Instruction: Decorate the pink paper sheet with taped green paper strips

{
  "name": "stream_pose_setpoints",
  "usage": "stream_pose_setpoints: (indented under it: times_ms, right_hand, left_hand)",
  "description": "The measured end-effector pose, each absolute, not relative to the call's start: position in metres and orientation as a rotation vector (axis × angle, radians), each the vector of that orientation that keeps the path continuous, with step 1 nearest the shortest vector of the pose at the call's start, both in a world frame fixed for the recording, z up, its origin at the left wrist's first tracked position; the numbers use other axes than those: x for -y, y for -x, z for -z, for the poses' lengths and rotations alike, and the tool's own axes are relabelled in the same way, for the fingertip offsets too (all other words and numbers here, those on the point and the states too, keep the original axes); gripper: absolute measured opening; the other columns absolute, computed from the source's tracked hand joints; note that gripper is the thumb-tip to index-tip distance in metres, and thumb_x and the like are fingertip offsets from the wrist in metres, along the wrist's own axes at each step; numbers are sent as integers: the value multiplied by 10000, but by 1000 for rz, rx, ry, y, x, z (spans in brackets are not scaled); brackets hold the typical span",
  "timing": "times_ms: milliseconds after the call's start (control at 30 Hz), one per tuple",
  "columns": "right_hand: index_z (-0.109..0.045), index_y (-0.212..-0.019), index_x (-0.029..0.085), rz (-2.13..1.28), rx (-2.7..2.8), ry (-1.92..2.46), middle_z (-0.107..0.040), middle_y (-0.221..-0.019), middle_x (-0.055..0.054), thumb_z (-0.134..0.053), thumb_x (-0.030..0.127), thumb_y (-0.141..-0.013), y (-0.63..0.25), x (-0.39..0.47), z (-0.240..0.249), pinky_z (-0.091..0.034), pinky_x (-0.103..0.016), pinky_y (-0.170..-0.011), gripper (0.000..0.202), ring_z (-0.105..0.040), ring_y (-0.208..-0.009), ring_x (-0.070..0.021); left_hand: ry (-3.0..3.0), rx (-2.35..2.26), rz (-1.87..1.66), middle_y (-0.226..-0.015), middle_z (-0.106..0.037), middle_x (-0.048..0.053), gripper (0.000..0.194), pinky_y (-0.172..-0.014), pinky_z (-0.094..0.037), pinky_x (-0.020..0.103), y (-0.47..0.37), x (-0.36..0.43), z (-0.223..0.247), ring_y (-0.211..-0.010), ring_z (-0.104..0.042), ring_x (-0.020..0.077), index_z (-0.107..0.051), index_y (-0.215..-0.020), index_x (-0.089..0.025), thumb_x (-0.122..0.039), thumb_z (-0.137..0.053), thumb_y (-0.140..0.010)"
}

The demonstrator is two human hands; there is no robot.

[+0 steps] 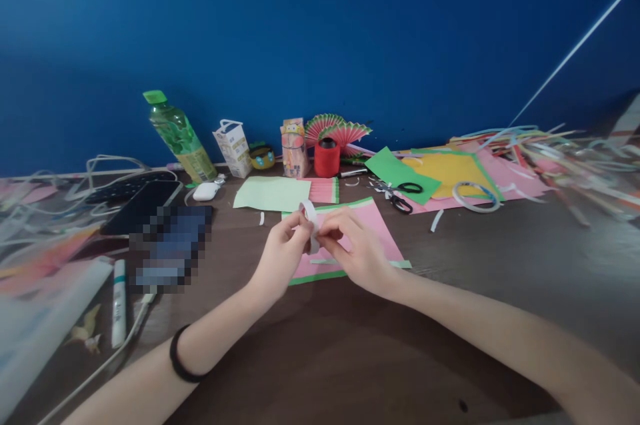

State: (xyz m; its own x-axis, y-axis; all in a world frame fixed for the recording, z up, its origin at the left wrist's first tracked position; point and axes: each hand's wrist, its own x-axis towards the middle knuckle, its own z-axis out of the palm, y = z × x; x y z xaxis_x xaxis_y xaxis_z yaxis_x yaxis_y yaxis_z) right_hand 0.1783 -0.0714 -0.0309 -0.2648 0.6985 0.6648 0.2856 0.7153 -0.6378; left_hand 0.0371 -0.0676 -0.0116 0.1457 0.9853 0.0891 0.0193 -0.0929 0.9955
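Between finger and thumb, my left hand (281, 253) grips a narrow white roll of tape (311, 215), held upright. My right hand (359, 253) is closed in a pinch at the roll's right edge, where the fingers hide the tape's end. Beneath both hands lies a pink sheet of paper (376, 228) with green borders. A pale strip (401, 264) runs along its near edge and sticks out past the right corner. Behind my hands are a pale green sheet (273, 193) and a pink striped piece (325, 189).
Black-handled scissors (401, 204), a green sheet (400, 172), yellow paper (453, 175) and another tape roll (476, 197) lie right. Bundled strips (565, 165) are farther right. A green bottle (180, 138), small boxes (294, 148) and a red spool (327, 158) stand along the blue wall. A phone (175, 245) lies left.
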Motion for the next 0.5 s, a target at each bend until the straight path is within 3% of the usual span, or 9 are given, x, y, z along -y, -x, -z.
stream_pose_setpoints:
  times_ms: [133, 300, 500]
  right_hand:
    - [-500, -803, 203, -562, 1818, 846, -496, -784, -5, -492, 103, -823, -181, 69, 28, -433, -262, -627, 101, -502, -725, -122]
    - [-492, -812, 198, -617, 1815, 898, -496, -799, -11, -474, 75, -815, -183, 67, 25, -430, -258, -638, 124, -503, -749, -126]
    - [-460, -809, 201, -643, 1833, 906, -479, -805, -6, -442, 98, -836, -184, 66, 27, -426, -266, -648, 108, -489, -711, -119]
  left_hand:
    - [-1331, -1044, -1074, -508, -385, -67, 170, -496, -311, 207, -36, 66, 8, -490, -366, 72, -402, -599, -180, -225, -456, -754]
    - [-1419, -1061, -932, -542, -498, -55, 105, -581, -359, 233, -35, 65, 5, -557, -469, 93, -428, -687, -181, -199, -530, -702]
    - [-1497, -1113, -876, -549, -513, -48, 92, -559, -325, 221, -35, 63, 4, -552, -451, 83, -419, -693, -177, -197, -500, -731]
